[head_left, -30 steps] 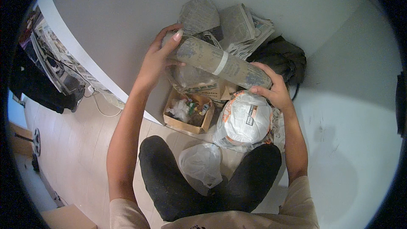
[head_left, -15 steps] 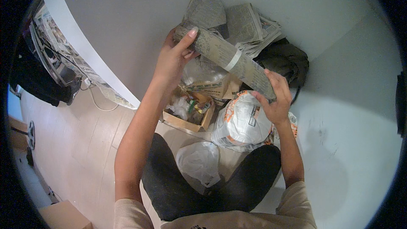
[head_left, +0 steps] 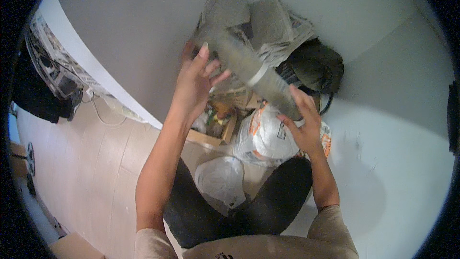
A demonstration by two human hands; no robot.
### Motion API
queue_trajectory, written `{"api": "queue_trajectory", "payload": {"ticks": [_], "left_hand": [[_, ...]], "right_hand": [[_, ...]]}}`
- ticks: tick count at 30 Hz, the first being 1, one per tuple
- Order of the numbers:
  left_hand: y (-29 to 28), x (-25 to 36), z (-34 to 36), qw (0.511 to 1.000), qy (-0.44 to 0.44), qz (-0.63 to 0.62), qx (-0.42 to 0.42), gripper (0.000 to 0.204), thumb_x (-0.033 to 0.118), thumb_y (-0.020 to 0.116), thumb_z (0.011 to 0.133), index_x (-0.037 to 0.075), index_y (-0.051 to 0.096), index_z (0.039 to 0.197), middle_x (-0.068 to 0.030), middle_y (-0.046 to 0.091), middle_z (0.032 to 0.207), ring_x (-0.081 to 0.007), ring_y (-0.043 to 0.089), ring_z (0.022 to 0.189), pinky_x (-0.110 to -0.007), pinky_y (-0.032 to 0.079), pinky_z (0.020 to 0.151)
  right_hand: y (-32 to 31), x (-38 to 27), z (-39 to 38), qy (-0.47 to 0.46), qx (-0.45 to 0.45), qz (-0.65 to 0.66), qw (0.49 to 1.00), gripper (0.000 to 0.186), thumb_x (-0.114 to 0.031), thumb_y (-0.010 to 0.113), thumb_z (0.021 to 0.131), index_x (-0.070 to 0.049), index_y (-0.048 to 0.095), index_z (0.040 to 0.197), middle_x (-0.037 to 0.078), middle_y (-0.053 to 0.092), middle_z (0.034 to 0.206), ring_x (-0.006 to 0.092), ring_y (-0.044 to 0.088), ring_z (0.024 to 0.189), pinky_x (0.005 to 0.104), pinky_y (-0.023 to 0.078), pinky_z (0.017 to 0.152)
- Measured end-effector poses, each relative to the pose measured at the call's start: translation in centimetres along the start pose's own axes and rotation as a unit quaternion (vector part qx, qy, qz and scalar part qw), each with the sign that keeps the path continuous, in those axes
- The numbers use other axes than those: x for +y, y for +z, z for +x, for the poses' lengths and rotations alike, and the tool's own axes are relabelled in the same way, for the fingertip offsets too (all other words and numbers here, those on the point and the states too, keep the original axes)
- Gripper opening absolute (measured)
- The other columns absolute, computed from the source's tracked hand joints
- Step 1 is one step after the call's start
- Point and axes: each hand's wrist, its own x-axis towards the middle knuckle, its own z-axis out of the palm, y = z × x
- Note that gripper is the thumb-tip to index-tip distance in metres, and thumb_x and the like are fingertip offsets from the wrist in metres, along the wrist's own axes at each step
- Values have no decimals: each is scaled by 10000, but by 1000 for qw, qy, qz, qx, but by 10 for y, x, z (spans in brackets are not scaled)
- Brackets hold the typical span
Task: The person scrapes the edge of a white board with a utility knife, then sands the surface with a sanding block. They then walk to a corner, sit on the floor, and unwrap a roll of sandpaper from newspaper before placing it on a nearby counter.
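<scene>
A rolled newspaper (head_left: 230,52) with a white band (head_left: 258,75) round its middle slants across the view, blurred by motion. My right hand (head_left: 306,122) grips its lower right end, thumb on the near side and fingers over the far side. By the upper left end my left hand (head_left: 193,79) has its fingers spread and the thumb raised. It is beside the roll and does not close on it; whether a fingertip still touches is hard to tell. Behind the roll lie folded newspapers (head_left: 270,21) and another newspaper bundle (head_left: 225,7) against the wall.
Below the roll stand a cardboard box (head_left: 206,137) of mixed small items and a white plastic sack with orange marks (head_left: 268,136). A dark bag (head_left: 318,64) lies at the right. Between my knees is a translucent plastic bag (head_left: 220,180). A white-edged panel (head_left: 98,62) stands left.
My left hand has let go of the roll's upper end and its fingers have spread. My right hand keeps its hold. The whole view has shifted slightly.
</scene>
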Motion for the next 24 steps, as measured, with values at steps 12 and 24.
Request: {"api": "queue_trajectory", "payload": {"ticks": [12,24], "left_hand": [[1,37,4,987,-143,47,-60,692,387,774,867,15,514,1389,-129,666,1249,-223,653,1129,-401,524,966],[-67,-50,-134,820,83,549,-138,733,227,898,651,81,590,1300,-174,698,1212,-352,694,1129,-410,541,978]], "right_hand": [[31,-6,53,82,-119,406,902,484,-303,504,1102,23,529,1459,137,678,1276,171,655,1080,326,523,952],[12,-59,22,-59,-256,275,925,177,-176,722,937,-55,763,1059,78,648,1112,266,606,1014,367,513,902]]}}
